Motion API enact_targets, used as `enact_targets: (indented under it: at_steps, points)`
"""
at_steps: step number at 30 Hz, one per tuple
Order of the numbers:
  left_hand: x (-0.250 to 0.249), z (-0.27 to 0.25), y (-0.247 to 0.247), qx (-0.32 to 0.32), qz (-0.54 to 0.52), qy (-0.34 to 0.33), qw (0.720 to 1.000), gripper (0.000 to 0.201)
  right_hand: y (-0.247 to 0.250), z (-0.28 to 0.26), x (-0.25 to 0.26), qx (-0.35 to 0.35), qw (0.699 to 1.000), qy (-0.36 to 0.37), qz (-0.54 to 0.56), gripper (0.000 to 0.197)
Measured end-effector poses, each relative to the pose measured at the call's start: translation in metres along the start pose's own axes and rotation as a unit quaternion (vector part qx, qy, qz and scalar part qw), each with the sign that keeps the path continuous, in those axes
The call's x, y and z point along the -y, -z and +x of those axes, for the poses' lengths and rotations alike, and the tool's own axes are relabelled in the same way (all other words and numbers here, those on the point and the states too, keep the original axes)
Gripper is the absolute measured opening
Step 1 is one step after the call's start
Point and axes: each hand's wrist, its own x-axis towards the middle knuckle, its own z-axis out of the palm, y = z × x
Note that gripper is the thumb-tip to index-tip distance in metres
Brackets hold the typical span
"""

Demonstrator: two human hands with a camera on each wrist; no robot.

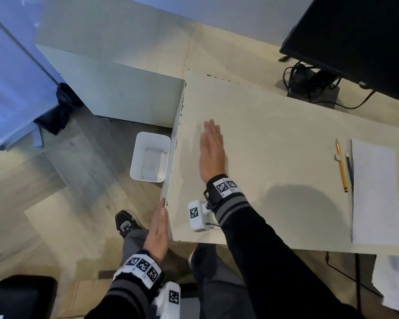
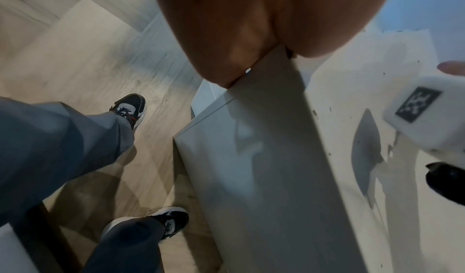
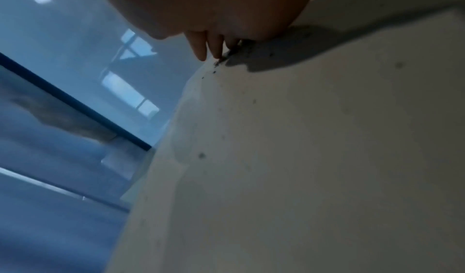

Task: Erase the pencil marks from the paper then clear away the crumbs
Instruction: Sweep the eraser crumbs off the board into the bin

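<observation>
My right hand (image 1: 211,150) lies flat and open on the cream table (image 1: 281,139), fingers straight and pointing away from me, a short way in from the table's left edge. In the right wrist view its fingertips (image 3: 201,52) touch the surface beside a trail of dark crumbs (image 3: 215,64). My left hand (image 1: 158,229) rests with straight fingers against the table's left edge near the front corner; the left wrist view shows that edge (image 2: 276,90) running out from under it. The white paper (image 1: 376,192) lies at the far right.
A white bin (image 1: 134,162) with specks in its bottom stands on the floor against the table's left edge. A yellow pencil (image 1: 341,166) and a dark pencil (image 1: 350,169) lie left of the paper. A black monitor (image 1: 355,38) with cables stands at the back right.
</observation>
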Motion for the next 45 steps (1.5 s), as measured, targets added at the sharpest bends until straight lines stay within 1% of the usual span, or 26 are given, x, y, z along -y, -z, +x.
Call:
enact_targets:
  at_steps: [2,4,6,8,11,13,15,17,19,21,22,25,27,29,31,32,34,35,37,38,39,40,41,43,44,45]
  points:
    - [0.0,0.001,0.0,0.002,-0.001,-0.005,1.0,0.066,0.016,0.008,-0.004,-0.077,0.993,-0.051,0.068,0.047]
    - [0.002,0.002,-0.001,0.0,-0.003,0.002,1.0,0.064,0.036,0.024,-0.019,-0.156,0.978,-0.123,0.066,0.049]
    - [0.006,0.005,0.0,-0.008,-0.007,-0.004,1.0,0.073,0.036,0.034,-0.024,-0.128,0.98,-0.149,-0.028,0.053]
    - [0.013,0.009,-0.001,-0.021,-0.002,-0.022,1.0,0.087,0.016,0.029,-0.011,-0.035,0.984,-0.112,-0.134,0.054]
    - [0.019,0.012,-0.003,-0.025,-0.016,-0.035,0.999,0.09,-0.001,0.012,0.011,0.085,0.992,0.002,-0.093,0.05]
    - [0.017,0.01,-0.005,-0.036,-0.027,-0.036,0.998,0.089,0.014,0.014,0.018,0.065,0.998,-0.02,0.013,0.047]
    - [0.012,0.004,-0.007,-0.058,-0.006,-0.038,0.998,0.083,0.034,0.033,0.015,-0.019,0.995,-0.089,0.047,0.048]
    - [0.006,-0.001,-0.008,-0.082,0.052,-0.034,0.995,0.082,0.049,0.055,0.007,-0.085,0.986,-0.144,0.006,0.05]
    - [0.002,-0.004,-0.01,-0.096,0.081,-0.04,0.991,0.086,0.045,0.065,0.002,-0.07,0.981,-0.169,-0.073,0.051]
    - [0.004,-0.003,-0.011,-0.096,0.078,-0.043,0.991,0.088,0.023,0.055,0.004,-0.014,0.979,-0.138,-0.149,0.053]
    - [0.005,-0.001,-0.01,-0.095,0.071,-0.047,0.992,0.089,0.01,0.046,0.005,0.022,0.982,-0.098,-0.162,0.054]
    - [0.005,0.0,-0.005,-0.077,0.054,-0.056,0.994,0.082,0.002,0.021,0.011,0.113,0.989,0.029,-0.095,0.051]
    - [0.003,-0.001,-0.003,-0.058,0.039,-0.049,0.996,0.069,0.02,0.028,0.006,0.079,0.997,0.002,-0.016,0.049]
    - [0.002,-0.001,-0.003,-0.053,0.03,-0.043,0.997,0.065,0.034,0.045,-0.006,0.024,0.997,-0.056,-0.057,0.051]
    - [0.004,0.0,-0.004,-0.056,0.022,-0.047,0.997,0.071,0.028,0.041,-0.003,0.067,0.982,-0.057,-0.165,0.054]
    - [0.006,0.001,-0.003,-0.058,0.019,-0.048,0.997,0.075,0.019,0.032,0.001,0.114,0.975,-0.004,-0.191,0.053]
    - [0.007,0.003,-0.003,-0.054,0.017,-0.046,0.997,0.082,0.008,0.011,0.014,0.194,0.97,0.077,-0.123,0.049]
    - [0.008,0.004,-0.002,-0.05,0.015,-0.048,0.997,0.085,0.01,0.01,0.02,0.198,0.975,0.072,-0.065,0.048]
    - [0.007,0.003,-0.002,-0.046,0.007,-0.052,0.998,0.09,0.015,0.029,0.02,0.1,0.995,0.005,-0.013,0.051]
    - [0.007,0.003,-0.003,-0.047,0.003,-0.054,0.997,0.09,0.017,0.044,0.015,0.039,0.998,-0.042,-0.036,0.052]
    - [0.007,0.003,-0.003,-0.049,0.0,-0.054,0.997,0.09,0.018,0.054,0.014,0.015,0.994,-0.079,-0.077,0.054]
    - [0.008,0.003,-0.003,-0.05,-0.003,-0.051,0.997,0.09,0.014,0.057,0.017,0.03,0.988,-0.085,-0.129,0.054]
    - [0.008,0.003,-0.003,-0.05,-0.005,-0.049,0.998,0.091,0.008,0.05,0.026,0.078,0.981,-0.043,-0.171,0.054]
    - [0.008,0.004,-0.003,-0.044,-0.007,-0.046,0.998,0.091,-0.003,0.028,0.034,0.2,0.955,0.109,-0.188,0.05]
    - [0.008,0.004,-0.002,-0.042,-0.008,-0.044,0.998,0.091,0.001,0.019,0.036,0.23,0.949,0.144,-0.163,0.047]
    - [0.008,0.004,-0.002,-0.039,-0.009,-0.041,0.998,0.089,0.011,0.015,0.035,0.222,0.955,0.142,-0.134,0.046]
